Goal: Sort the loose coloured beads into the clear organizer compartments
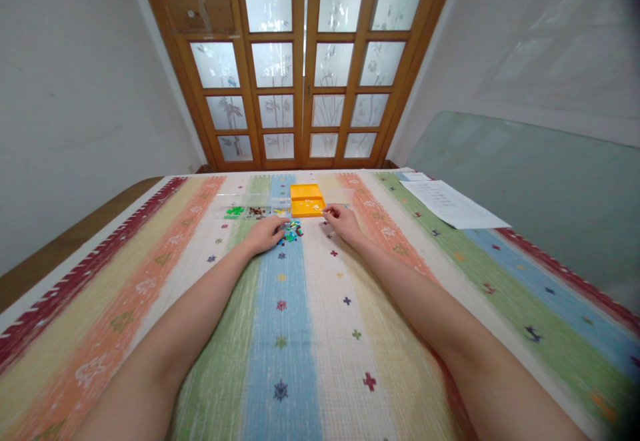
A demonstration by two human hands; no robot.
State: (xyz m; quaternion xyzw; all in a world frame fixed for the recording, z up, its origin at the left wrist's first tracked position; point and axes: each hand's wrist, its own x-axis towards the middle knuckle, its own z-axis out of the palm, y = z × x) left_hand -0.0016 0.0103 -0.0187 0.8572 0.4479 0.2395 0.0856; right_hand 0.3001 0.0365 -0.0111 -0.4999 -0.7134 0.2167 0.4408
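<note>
A yellow open box (307, 192) stands on the striped cloth, with small white pieces in its near part. Left of it is a clear compartment tray (225, 199) with green pieces (235, 212), dark brown pieces (257, 212) and yellow pieces (279, 211). A small pile of mixed blue, green and dark pieces (293, 230) lies in front of the box. My left hand (267, 234) is at the pile's left edge, its fingers closed together. At the box's near right corner, my right hand (342, 219) is in a pinch; what its fingertips hold is too small to name.
Printed white paper sheets (450, 205) lie on the right side of the striped tablecloth (293, 361). Beyond the table are wooden glass-paned doors (304, 67). A pale green panel (540, 187) stands along the right side.
</note>
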